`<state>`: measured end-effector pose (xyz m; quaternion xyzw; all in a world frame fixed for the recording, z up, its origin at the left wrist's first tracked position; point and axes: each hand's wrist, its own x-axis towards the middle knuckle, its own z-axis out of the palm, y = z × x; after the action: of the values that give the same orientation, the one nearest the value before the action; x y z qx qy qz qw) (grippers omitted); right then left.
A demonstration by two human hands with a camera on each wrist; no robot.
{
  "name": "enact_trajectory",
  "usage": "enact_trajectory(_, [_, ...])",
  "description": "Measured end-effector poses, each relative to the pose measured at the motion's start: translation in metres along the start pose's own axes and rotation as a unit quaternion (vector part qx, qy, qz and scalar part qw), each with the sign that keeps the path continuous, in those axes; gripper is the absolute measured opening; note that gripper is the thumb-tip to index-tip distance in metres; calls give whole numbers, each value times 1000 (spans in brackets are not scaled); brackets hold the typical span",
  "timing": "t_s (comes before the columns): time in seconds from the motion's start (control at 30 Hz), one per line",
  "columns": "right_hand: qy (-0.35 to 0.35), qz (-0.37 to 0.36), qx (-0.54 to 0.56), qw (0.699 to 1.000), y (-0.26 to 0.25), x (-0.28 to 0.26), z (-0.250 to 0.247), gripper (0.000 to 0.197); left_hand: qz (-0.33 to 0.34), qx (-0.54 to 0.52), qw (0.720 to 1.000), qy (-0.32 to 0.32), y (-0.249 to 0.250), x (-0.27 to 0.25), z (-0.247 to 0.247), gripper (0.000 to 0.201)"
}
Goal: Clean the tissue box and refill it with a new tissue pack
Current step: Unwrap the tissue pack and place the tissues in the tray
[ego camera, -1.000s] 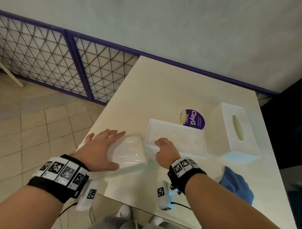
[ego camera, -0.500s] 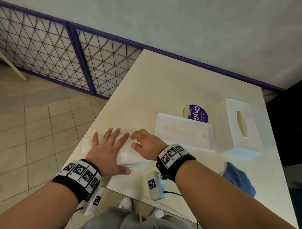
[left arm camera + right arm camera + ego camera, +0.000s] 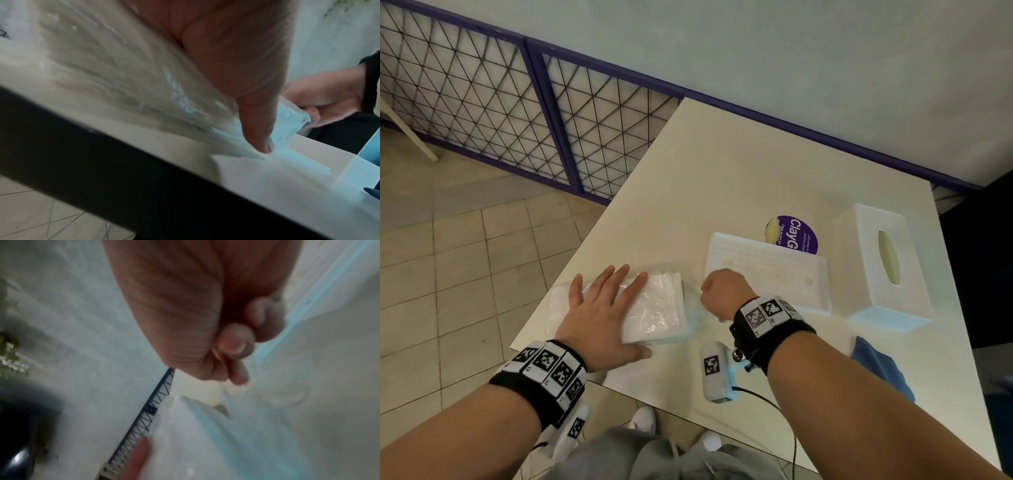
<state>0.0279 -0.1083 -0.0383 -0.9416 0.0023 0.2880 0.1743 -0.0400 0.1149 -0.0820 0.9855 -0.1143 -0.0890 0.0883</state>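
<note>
- Head view: left hand [image 3: 599,308] lies flat, fingers straight, on the tissue pack [image 3: 654,308] at the table [image 3: 739,171] near edge; right hand [image 3: 724,291] is curled beside it. The tissue box [image 3: 887,263] and its base tray [image 3: 767,270] stand apart, their contents unseen.
- Left wrist view: thumb [image 3: 257,126] presses the pack's wrapper [image 3: 123,81].
- Right wrist view: curled fingers [image 3: 234,344] seem to pinch clear wrapper; blurred.

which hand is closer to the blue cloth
Right. The right hand is fisted at the tissue pack's right end, on the same side of the table as the blue cloth. The left hand lies flat on the pack, farther away.
</note>
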Motion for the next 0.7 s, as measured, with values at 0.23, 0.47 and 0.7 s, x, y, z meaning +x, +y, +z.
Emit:
enact_trajectory(0.23, [35,-65,190,979,-31,-8,3,46,18,14,1000,17,-4,-2,8,124])
enact_trajectory(0.47, [3,-60,118,991,-33,-5,7,50,19,15,999,31,-5,-3,13,122])
enact_trajectory(0.7, [41,-56,173,982,-33,-8,11,43,21,20,999,31,-5,-5,14,120])
